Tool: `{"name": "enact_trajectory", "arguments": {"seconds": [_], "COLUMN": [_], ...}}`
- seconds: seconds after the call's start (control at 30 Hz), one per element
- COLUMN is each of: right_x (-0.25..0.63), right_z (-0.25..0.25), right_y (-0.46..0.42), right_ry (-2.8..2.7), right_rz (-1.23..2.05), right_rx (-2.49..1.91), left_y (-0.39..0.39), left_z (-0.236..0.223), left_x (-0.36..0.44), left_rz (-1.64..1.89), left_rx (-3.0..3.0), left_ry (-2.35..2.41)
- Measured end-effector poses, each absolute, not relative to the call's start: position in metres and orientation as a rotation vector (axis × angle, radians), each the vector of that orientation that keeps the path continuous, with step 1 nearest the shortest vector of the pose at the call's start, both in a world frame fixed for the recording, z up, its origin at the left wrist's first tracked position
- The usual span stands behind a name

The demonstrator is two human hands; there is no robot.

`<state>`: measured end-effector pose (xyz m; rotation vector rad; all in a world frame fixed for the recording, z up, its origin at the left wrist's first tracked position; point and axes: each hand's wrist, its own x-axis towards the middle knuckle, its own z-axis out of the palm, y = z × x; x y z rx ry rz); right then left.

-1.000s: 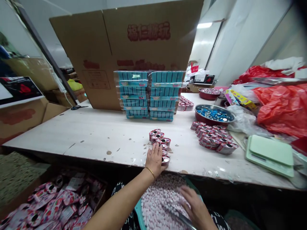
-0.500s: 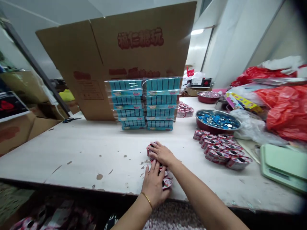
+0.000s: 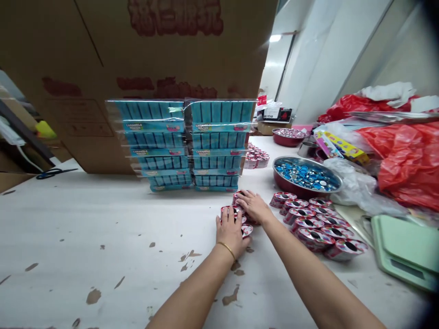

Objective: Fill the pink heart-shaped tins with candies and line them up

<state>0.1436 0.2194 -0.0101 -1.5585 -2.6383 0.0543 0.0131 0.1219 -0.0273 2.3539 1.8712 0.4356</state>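
Together my two hands clasp a short row of small oval red-and-pink printed containers, which have dark round openings on top. My left hand lies over the near end, fingers spread across the tops and thumb at the near side. Around the far end curls my right hand, partly covering the containers there. Just to the right stands a block of matching containers in two rows.
Stacked teal candy packs lean by a large cardboard box. On the right are a metal bowl of blue-and-silver caps, a pale green scale and red plastic bags. Scissors lie at the left.
My right hand has left the tub of small pale candies and joined my left on the container row. The row has slid away from the table's front edge and toward the right block.
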Motion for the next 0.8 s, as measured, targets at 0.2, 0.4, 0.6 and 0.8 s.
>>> {"name": "enact_trajectory", "arguments": {"seconds": [0.2, 0.4, 0.6, 0.8], "right_x": [0.122, 0.093, 0.122, 0.116], "right_z": [-0.013, -0.003, -0.025, -0.047], "right_y": [0.241, 0.253, 0.242, 0.239], "right_ry": [-2.432, -2.243, -1.883, -1.76], "right_rz": [0.305, 0.405, 0.554, 0.674], "right_rx": [-1.434, -1.425, -1.486, -1.443], "left_y": [0.146, 0.132, 0.128, 0.141], "left_z": [-0.03, -0.018, -0.027, -0.035], "left_x": [0.0, -0.027, -0.034, -0.026], "left_rz": [0.473, 0.439, 0.626, 0.744], "left_rx": [2.395, 2.433, 2.234, 2.13], "left_ry": [1.836, 1.76, 1.75, 1.766]}}
